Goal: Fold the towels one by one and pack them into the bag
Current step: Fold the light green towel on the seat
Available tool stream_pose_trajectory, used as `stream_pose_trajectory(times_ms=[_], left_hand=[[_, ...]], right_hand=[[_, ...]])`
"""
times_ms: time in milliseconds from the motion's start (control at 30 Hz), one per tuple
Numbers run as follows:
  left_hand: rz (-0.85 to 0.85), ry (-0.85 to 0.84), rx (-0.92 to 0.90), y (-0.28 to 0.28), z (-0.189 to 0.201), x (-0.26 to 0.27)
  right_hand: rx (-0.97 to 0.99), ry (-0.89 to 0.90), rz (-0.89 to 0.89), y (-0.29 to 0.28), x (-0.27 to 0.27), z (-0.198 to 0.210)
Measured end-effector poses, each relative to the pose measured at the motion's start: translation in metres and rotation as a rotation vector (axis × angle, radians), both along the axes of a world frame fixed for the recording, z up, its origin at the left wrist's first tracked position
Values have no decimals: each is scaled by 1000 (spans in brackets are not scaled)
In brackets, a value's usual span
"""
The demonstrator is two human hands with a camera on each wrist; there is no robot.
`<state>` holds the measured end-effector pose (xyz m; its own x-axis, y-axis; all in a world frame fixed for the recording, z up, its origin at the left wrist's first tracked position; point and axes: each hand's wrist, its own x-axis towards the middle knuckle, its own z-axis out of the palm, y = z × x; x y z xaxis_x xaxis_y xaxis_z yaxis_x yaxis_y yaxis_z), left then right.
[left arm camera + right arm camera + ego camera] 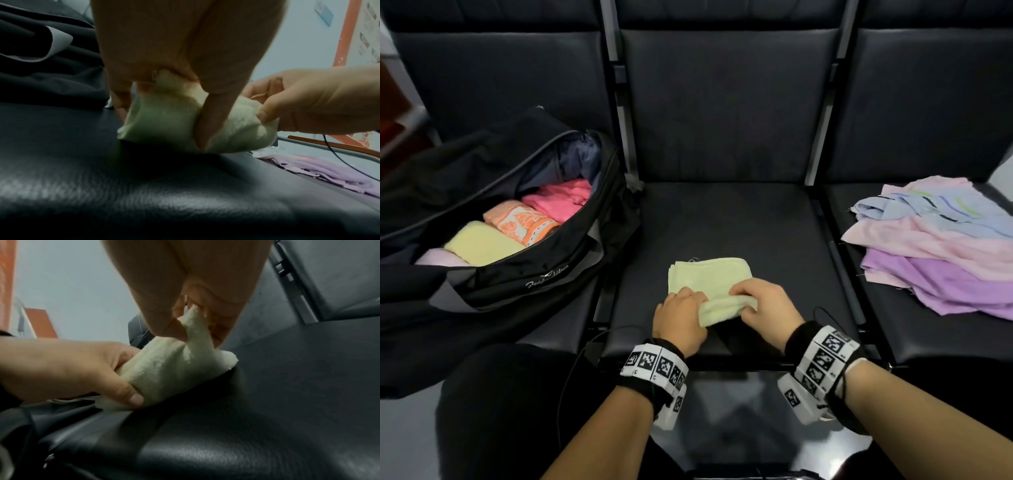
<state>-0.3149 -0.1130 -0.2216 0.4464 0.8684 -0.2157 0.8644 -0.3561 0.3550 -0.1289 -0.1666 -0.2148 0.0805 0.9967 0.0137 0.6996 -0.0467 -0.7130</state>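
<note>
Bare seat [722,219] beyond the towel [709,274]; bag [558,274] blocks left w/ mouth open, clothes pile [941,260] blocks right.

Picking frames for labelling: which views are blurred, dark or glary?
Head view: sharp, evenly lit, edges bowed. Left wrist view: dim, pale yellow terry towel soft, left hand blurred, sheen on black leather seat. Right wrist view: right hand blurred, seat glare.

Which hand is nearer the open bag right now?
Left. The left hand grips the near edge of the pale yellow towel on the side facing the bag; the right hand grips the same edge farther from the bag, toward the unfolded pile.
</note>
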Motion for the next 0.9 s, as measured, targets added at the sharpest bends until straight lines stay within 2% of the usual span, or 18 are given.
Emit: stream_pose_trajectory(times_ms=[67, 200, 267, 333, 500, 700, 900], left_hand=[[17, -53, 28, 3, -1, -2], [22, -131, 12, 7, -1, -6], [35, -172, 6, 8, -1, -9], [52, -190, 11, 10, -3, -11], [74, -186, -36, 15, -6, -17], [235, -556, -262, 28, -4, -26], [305, -672, -315, 29, -13, -23]], right_hand=[[-26, -29, 9, -3, 3, 3], [-112, -286, 239, -11, 0, -4], [-114, -334, 283, -11, 0, -10], [-98, -273, 221, -9, 2, -13], [-115, 31, -19, -2, 15, -12], [-64, 161, -178, 7, 30, -13], [-67, 216, -268, 8, 34, -19]])
